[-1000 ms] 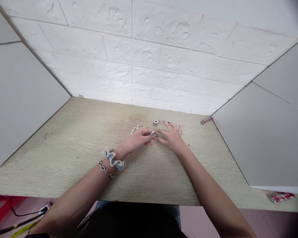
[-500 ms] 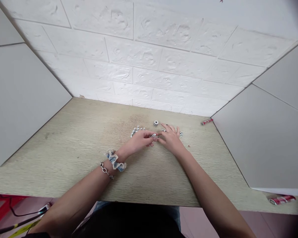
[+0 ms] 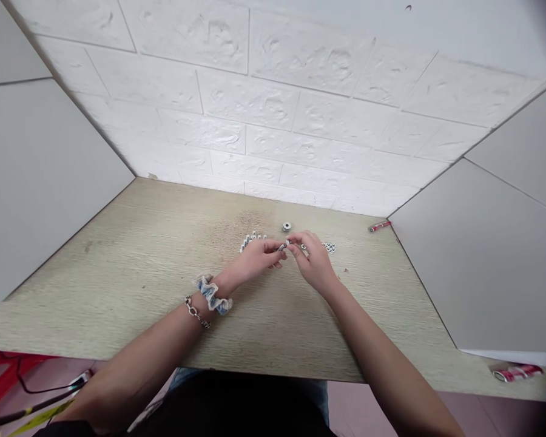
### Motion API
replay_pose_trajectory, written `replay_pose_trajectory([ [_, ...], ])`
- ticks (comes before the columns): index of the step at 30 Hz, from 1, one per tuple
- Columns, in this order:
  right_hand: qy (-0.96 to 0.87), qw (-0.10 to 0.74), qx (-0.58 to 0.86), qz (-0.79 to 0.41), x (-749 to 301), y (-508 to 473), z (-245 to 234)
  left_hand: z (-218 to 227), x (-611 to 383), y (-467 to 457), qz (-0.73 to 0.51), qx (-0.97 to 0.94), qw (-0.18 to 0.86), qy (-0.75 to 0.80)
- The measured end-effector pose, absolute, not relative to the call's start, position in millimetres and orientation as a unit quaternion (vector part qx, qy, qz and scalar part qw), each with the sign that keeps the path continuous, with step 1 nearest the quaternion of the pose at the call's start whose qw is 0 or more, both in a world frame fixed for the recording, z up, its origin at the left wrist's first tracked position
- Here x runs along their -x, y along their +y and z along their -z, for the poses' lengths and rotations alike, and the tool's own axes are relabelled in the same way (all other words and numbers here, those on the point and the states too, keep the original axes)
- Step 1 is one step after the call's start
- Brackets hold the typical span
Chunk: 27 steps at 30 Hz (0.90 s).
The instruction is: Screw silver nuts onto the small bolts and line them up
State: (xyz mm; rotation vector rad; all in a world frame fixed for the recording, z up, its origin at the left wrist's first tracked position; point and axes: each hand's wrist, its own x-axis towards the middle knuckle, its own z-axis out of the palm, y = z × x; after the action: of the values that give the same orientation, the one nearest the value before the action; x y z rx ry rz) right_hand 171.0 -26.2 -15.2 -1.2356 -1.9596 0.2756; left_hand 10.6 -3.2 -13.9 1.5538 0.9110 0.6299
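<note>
My left hand (image 3: 255, 257) pinches a small silver bolt (image 3: 282, 246) between thumb and forefinger, its end pointing right. Right at that end, the thumb and forefinger of my right hand (image 3: 315, 262) close on a tiny metal piece, which looks like a nut (image 3: 288, 242). Whether the two pieces are threaded together is too small to tell. Beyond my left hand, several silver bolts (image 3: 253, 236) stand upright in a group. To the right of my right hand lie several nuts (image 3: 330, 247), partly covered by it.
A round metal piece with a dark centre hole (image 3: 286, 227) sits behind my hands on the wooden table (image 3: 164, 243). Red tubes lie by the right panel, one at the back (image 3: 379, 226) and one in front (image 3: 517, 372). A white brick-pattern wall (image 3: 268, 145) closes the back.
My right hand's spread fingers have drawn together into a pinch at the bolt's end, uncovering more of the nuts. My left hand has hardly moved. The view has shifted slightly.
</note>
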Motion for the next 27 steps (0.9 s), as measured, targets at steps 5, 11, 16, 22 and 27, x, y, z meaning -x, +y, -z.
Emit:
replay_pose_trajectory([
  [5,-0.8,0.376,0.455,-0.108,-167.8,-27.9,13.8,14.6,-10.2,-4.1,-0.266,-0.7,0.529,0.399],
  [11,-0.816,0.366,0.439,-0.087,-169.2,-30.0,11.2,8.7,-9.9,-7.6,-0.255,-0.737,0.434,0.452],
  [16,-0.822,0.361,0.435,-0.061,-169.8,-31.5,10.8,8.0,-9.7,-9.5,-0.251,-0.748,0.416,0.452],
  [22,-0.822,0.349,0.449,-0.035,-168.6,-29.4,13.4,3.1,-8.3,-10.9,-0.234,-0.788,0.336,0.46],
  [27,-0.815,0.353,0.457,-0.032,-166.3,-26.7,16.1,-0.3,-8.2,-11.5,-0.243,-0.817,0.253,0.458],
])
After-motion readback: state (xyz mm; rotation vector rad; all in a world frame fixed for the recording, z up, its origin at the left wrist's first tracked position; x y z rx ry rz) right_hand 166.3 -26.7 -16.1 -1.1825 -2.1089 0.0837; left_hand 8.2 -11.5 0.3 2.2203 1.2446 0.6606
